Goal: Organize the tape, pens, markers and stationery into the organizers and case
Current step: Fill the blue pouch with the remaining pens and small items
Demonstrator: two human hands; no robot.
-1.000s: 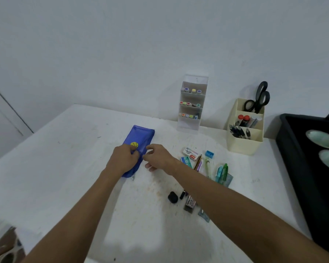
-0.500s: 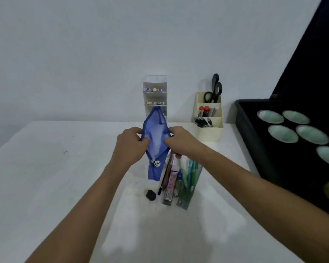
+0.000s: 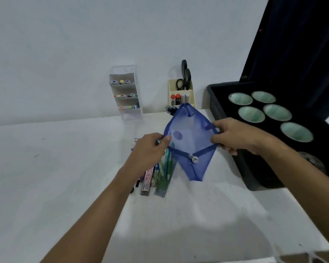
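Now both hands [image 3: 148, 149] stretch the blue case [image 3: 190, 137] wider open.

You have a single view, from the camera worn on your head, looking forward and down across the white tabletop [image 3: 46, 186] toward the pale wall behind it. It sits close enough that both of your forearms enter from the bottom edge, and your left hand [image 3: 148, 150] and right hand [image 3: 235, 137] fall near the centre. The wide lens bends the table's far edge. No second view shares the scene.
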